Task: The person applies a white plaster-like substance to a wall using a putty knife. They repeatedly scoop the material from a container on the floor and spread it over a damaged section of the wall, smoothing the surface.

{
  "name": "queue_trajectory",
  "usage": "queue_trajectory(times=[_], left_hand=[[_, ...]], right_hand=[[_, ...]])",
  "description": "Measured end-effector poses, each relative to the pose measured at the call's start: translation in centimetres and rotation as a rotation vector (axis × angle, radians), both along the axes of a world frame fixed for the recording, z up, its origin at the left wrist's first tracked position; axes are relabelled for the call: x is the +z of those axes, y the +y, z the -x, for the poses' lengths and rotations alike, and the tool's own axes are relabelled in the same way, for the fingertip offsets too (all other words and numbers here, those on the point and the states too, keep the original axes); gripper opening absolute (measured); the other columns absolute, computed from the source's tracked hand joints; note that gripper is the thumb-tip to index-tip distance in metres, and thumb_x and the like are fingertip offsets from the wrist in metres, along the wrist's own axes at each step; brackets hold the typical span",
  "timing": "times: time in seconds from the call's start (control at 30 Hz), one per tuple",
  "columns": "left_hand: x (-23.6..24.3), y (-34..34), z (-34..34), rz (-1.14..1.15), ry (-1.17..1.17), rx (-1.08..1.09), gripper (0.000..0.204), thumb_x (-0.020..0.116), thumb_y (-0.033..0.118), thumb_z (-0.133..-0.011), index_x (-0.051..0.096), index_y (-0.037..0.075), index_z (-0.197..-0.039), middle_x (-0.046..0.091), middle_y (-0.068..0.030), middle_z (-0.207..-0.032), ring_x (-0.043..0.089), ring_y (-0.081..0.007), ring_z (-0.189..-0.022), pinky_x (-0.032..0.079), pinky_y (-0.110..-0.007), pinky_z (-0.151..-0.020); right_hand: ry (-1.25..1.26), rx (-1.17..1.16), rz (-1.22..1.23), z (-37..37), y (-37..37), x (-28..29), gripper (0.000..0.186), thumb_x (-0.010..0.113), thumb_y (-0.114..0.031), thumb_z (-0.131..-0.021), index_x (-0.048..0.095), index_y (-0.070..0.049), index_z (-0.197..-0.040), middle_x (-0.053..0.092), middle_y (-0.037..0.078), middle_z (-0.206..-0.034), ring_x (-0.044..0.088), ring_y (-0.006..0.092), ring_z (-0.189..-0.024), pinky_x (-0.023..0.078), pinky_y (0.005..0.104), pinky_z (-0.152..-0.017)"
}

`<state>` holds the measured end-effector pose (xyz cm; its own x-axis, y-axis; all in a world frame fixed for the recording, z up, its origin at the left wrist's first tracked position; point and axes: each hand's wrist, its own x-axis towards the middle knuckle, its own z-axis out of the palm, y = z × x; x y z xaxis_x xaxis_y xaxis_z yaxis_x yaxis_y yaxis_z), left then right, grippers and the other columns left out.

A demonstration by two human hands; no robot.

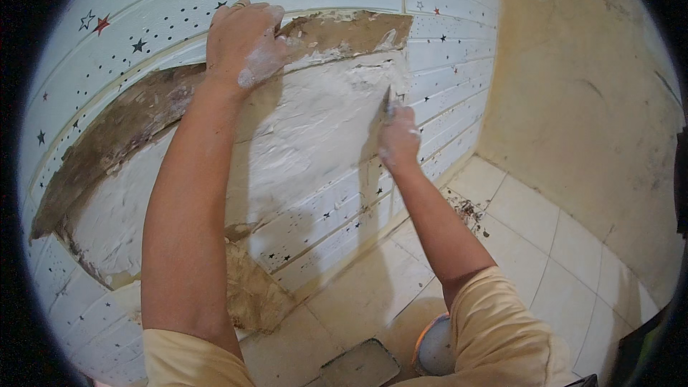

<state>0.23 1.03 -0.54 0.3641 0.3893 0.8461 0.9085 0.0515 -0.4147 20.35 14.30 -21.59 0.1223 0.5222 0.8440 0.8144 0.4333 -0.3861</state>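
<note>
A wall covering with star and dot prints [444, 50] has a torn, folded-back flap [351, 34] whose brown backing faces me. My left hand [247, 46], smeared with white, grips the upper edge of this flap with bent fingers. Below it lies an exposed patch of wet-looking white plaster [315, 118] with rough ridges. My right hand [401, 136] is closed round a small putty knife [390, 97], its blade at the right border of the patch. White smears mark the right fingers too. My left forearm hides part of the patch.
A torn brown piece [258, 290] hangs low by the wall's foot. On the tiled floor [527, 218] are crumbs of debris [469, 211], a shallow grey tray [362, 364] and a bucket with an orange rim [434, 347]. A stained beige wall [573, 86] meets the panelled one at right.
</note>
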Motion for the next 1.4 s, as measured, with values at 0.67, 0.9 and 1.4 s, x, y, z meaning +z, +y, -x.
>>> queue_trajectory(times=[0.67, 0.9, 1.4], left_hand=[[-0.2, 0.3, 1.1, -0.070, 0.050, -0.055, 0.019, 0.064, 0.022, -0.070, 0.055, 0.008, -0.079, 0.058, -0.0093, -0.079, 0.055, -0.0295, -0.083, 0.040, -0.043, -0.076], [0.2, 0.6, 0.7, -0.062, 0.067, -0.045, 0.020, 0.064, 0.024, -0.071, 0.055, 0.008, -0.079, 0.058, -0.0101, -0.080, 0.055, -0.0304, -0.084, 0.041, -0.043, -0.076], [0.5, -0.8, -0.4, 0.016, 0.039, 0.069, 0.020, 0.065, 0.022, -0.071, 0.055, 0.007, -0.080, 0.057, -0.0116, -0.081, 0.054, -0.0313, -0.085, 0.040, -0.043, -0.075]], right_hand=[[0.110, 0.114, 0.263, -2.0, -1.7, 1.1, 0.041, 0.054, -0.015, -0.078, 0.051, -0.001, -0.117, 0.052, 0.023, -0.112, 0.056, 0.0390, -0.097, 0.045, 0.0463, -0.084], [-0.017, 0.001, 0.384, -1.3, 2.2, 0.6, 0.048, 0.053, -0.016, -0.080, 0.046, 0.000, -0.125, 0.054, 0.025, -0.109, 0.059, 0.0378, -0.098, 0.048, 0.0457, -0.082], [0.953, 0.257, 0.235, -9.8, 6.0, -2.9, 0.030, 0.061, -0.012, -0.079, 0.061, 0.004, -0.105, 0.065, 0.023, -0.096, 0.063, 0.0370, -0.091, 0.047, 0.0399, -0.081]])
